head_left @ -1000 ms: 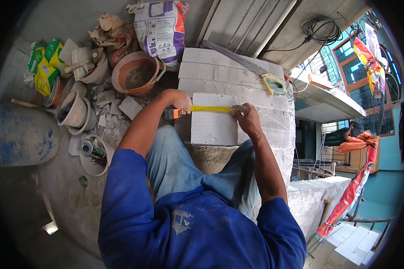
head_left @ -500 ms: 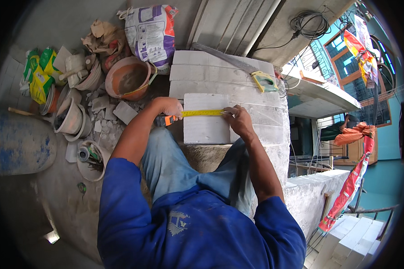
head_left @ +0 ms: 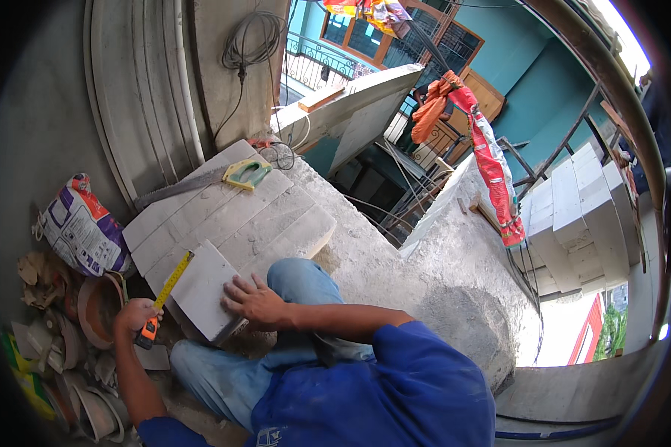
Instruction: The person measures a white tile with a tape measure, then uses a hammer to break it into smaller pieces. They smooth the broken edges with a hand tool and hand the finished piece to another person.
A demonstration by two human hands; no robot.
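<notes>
My left hand is closed around an orange and black tape measure. Its yellow blade sticks out stiffly, slanting up along the left edge of a loose pale block. On that block's right side my right hand rests with its fingers spread. The loose block lies on a platform of similar pale blocks in front of my knees. A handsaw with a cream and green handle lies across the far end of the platform.
At the left stand a printed sack, a terracotta-coloured bucket and stacked pails. A coiled cable hangs on the far wall. Beyond a rough ledge at the right, more pale blocks are stacked. A red sheet hangs there.
The view has swung to the right. My right hand has let go of the blade's end and now lies spread on the block. The tape blade's tip is free; my left hand still grips the case.
</notes>
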